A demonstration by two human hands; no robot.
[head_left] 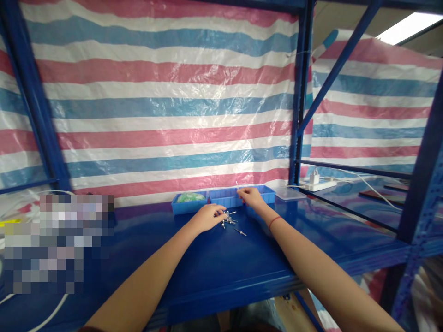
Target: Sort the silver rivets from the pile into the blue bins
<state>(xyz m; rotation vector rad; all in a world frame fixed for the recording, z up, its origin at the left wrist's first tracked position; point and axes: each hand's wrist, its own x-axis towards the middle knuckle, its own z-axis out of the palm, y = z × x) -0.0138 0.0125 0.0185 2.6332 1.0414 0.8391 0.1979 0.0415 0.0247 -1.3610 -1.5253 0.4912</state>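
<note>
Several slim silvery metal pins with thicker ends, which look like blind rivets point(229, 220), lie in a loose pile on the blue tabletop. My left hand point(208, 217) is at the pile's left side, its fingers bent and closed at the rivets; what sits between the fingertips is too small to make out. One rivet point(241, 232) lies apart, nearer to me. Over the blue divided bin point(221, 201), my right hand point(252, 197) pinches a thin rivet point(237, 184) that points upward from the fingertips. The hand hides part of the bin's right compartment.
Green-and-clear plastic packaging point(190, 197) fills the bin's left compartment. A clear shallow tray point(290, 193) stands right of the bin, with a white power strip point(317, 184) beyond. Blue rack posts point(300, 101) and striped sheeting point(173, 106) enclose the blue table point(214, 267). Blurred items and cables lie left.
</note>
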